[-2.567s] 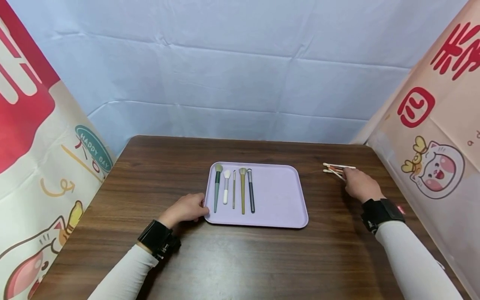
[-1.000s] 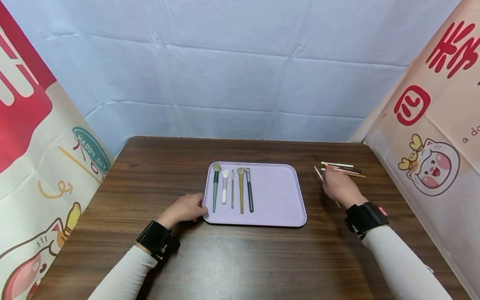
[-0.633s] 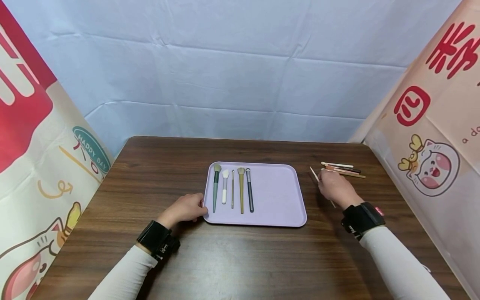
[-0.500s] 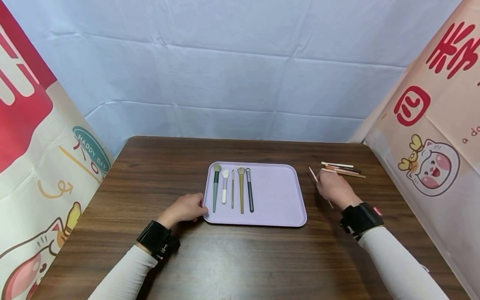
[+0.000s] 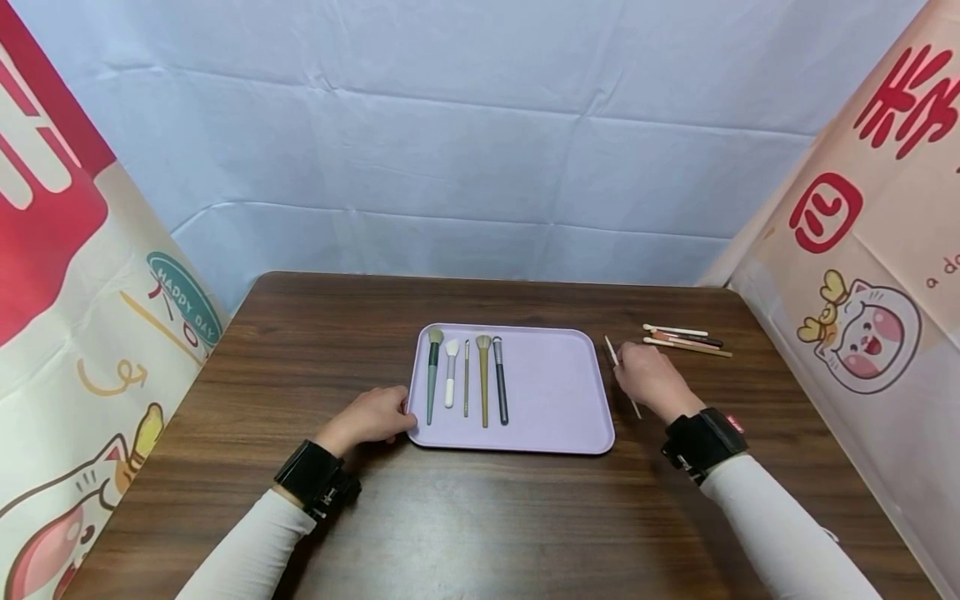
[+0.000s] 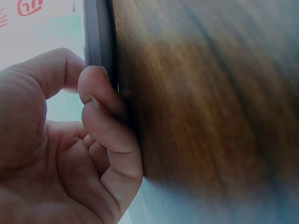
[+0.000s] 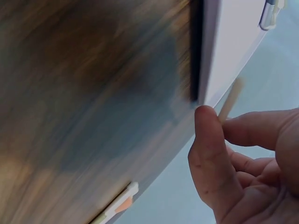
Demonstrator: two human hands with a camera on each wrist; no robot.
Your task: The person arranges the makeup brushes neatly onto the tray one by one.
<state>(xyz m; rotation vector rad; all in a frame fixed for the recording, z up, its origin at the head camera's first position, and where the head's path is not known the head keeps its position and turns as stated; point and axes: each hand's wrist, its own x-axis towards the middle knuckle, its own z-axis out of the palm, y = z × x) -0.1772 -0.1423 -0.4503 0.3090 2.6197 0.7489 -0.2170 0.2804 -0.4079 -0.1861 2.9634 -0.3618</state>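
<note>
A lilac tray point(image 5: 558, 387) lies on the table, with several makeup brushes side by side on its left half, among them a green brush point(image 5: 432, 375) and a dark grey one point(image 5: 501, 383). My left hand point(image 5: 371, 417) grips the tray's left rim near the front corner, thumb and fingertips at the edge point(image 6: 99, 37) in the left wrist view. Just right of the tray, my right hand point(image 5: 654, 379) pinches a slim pale makeup brush point(image 5: 611, 350) between thumb and index finger. Its thin end point(image 7: 231, 98) sticks out past the fingertips in the right wrist view.
A small pile of makeup brushes point(image 5: 686, 342) lies at the right of the brown wooden table point(image 5: 337, 308). Behind the table hangs a pale blue cloth point(image 5: 480, 167). Printed sheets point(image 5: 862, 275) stand along both sides.
My right hand has picked the pale brush out of the pile at the right and moved left with it, close to the tray. My left hand stays on the tray's rim.
</note>
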